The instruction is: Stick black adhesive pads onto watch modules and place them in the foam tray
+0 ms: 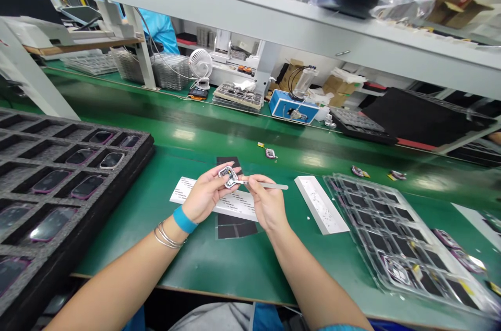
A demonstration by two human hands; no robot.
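My left hand (205, 195) pinches a small white circuit module (228, 176) between thumb and fingers, held above the green bench. My right hand (266, 203) is closed on metal tweezers (263, 184); one end meets the module and the other end sticks out to the right. Both hands hover over a white printed label sheet (188, 190) and a dark pad (235, 226). A blue band and thin bangles circle my left wrist.
A black foam tray (23, 247) of screen parts fills the left. A clear plastic tray (395, 237) lies at right, a white block (321, 204) beside it. Loose modules (270, 153) sit on the green conveyor (195, 132). A small fan (200, 66) and blue box (293, 106) stand behind.
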